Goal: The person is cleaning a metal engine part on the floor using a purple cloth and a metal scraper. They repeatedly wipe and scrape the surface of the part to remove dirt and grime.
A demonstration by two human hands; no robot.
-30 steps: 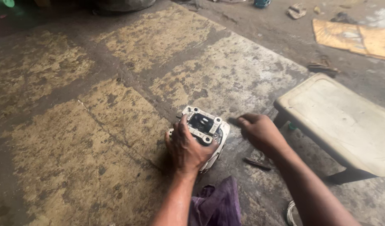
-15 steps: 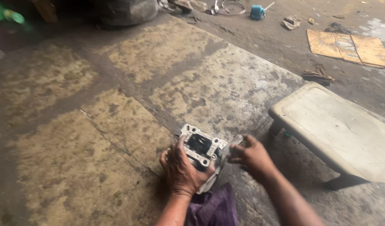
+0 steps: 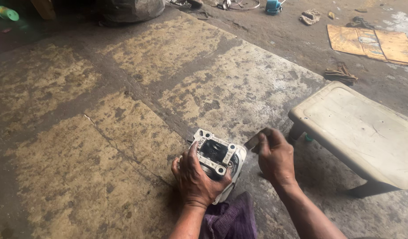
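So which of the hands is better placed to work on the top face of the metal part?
Probably the right hand: it holds a small flat tool beside the grey finned metal engine part, which the left hand steadies.

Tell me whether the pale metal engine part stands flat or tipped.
Tipped: the pale metal engine part leans in the left hand, open face tilted upward.

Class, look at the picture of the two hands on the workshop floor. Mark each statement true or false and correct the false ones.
1. The left hand grips the grey metal engine part. True.
2. The right hand is empty. False: it holds a small flat dark piece.
3. The low stool stands to the right of the hands. True.
4. The purple cloth lies on the stool. False: it lies by the person's forearms, below the part.
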